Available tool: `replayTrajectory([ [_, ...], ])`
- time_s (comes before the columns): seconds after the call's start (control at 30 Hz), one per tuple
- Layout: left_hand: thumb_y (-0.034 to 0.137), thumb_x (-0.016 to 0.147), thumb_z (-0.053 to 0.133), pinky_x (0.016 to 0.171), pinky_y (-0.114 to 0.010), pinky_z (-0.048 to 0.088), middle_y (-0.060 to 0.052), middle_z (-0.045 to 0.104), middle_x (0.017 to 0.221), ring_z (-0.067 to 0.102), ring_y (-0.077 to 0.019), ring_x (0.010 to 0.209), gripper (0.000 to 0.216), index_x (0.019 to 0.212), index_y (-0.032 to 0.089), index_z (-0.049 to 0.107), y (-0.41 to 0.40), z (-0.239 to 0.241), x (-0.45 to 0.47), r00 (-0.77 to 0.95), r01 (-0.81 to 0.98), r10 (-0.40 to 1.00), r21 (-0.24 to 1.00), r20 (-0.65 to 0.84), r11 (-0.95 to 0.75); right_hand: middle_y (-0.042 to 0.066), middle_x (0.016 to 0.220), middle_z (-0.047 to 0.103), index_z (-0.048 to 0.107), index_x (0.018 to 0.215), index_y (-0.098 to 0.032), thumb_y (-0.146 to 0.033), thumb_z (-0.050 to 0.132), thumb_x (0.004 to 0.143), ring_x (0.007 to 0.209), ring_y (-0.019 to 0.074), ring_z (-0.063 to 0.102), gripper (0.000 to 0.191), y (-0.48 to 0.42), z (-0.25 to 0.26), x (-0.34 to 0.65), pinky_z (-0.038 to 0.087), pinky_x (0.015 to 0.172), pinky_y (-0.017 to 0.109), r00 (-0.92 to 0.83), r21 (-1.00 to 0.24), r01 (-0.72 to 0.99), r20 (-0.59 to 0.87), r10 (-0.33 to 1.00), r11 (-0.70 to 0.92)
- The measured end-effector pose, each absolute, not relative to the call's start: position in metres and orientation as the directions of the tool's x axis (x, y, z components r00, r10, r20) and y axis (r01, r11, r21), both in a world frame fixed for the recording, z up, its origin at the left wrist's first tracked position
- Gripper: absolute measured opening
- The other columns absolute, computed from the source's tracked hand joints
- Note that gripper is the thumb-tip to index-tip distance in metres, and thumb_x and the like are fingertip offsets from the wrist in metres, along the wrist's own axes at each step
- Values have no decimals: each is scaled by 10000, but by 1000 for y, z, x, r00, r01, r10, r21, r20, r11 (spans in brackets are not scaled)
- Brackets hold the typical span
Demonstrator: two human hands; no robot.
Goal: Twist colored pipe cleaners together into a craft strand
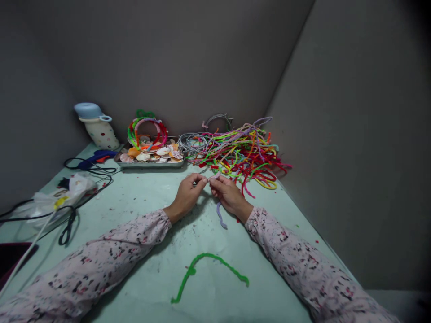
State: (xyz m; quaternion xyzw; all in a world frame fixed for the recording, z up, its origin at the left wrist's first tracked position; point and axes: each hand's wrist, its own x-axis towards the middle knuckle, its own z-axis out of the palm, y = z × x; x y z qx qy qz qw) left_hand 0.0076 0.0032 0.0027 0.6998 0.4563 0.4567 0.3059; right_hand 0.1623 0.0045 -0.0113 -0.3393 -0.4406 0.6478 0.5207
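Pale table point(134, 197); lilac pipe cleaner point(221, 217) half-hidden by right hand point(230, 195).

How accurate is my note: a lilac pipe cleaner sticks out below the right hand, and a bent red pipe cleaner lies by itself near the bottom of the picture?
One detail is wrong: the bent pipe cleaner is green, not red, as the head view shows. The lilac pipe cleaner does stick out below the right hand.
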Motion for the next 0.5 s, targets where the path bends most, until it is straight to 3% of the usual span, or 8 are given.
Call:
replayTrajectory([
  [0.5,345,827,503,641,-241,395,14,558,667,501,-134,669,230,716,159,581,6,2,8,173,298,943,897,284,-325,-48,670,548,612,796,-177,-372,755,672,537,60,453,272,4,-11,162,337,497,204,-231,-931,-356,3,973,-82],
])
